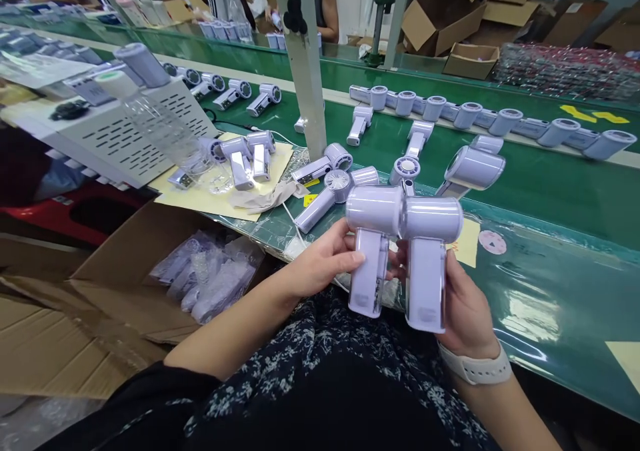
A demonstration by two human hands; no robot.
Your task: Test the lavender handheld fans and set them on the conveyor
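Two lavender handheld fans are held side by side above the near table edge, their round heads touching at the top. My left hand (333, 258) is closed around the handle of the left handheld fan (369, 271), thumb on its front. Around the right handheld fan (427, 281) my right hand (465, 304) is wrapped, its fingers partly hidden behind the handle. Just beyond them, more lavender fans lie on the green table, among them one with its grille (338, 183) facing up. A white band circles my right wrist.
A green conveyor (540, 188) runs across, bearing rows of fans and cylindrical parts. A grey post (304, 71) stands ahead. Left are a perforated metal box (135, 128), a clear bottle (170, 131) and an open carton (125, 284) of plastic-wrapped pieces. People sit across the line.
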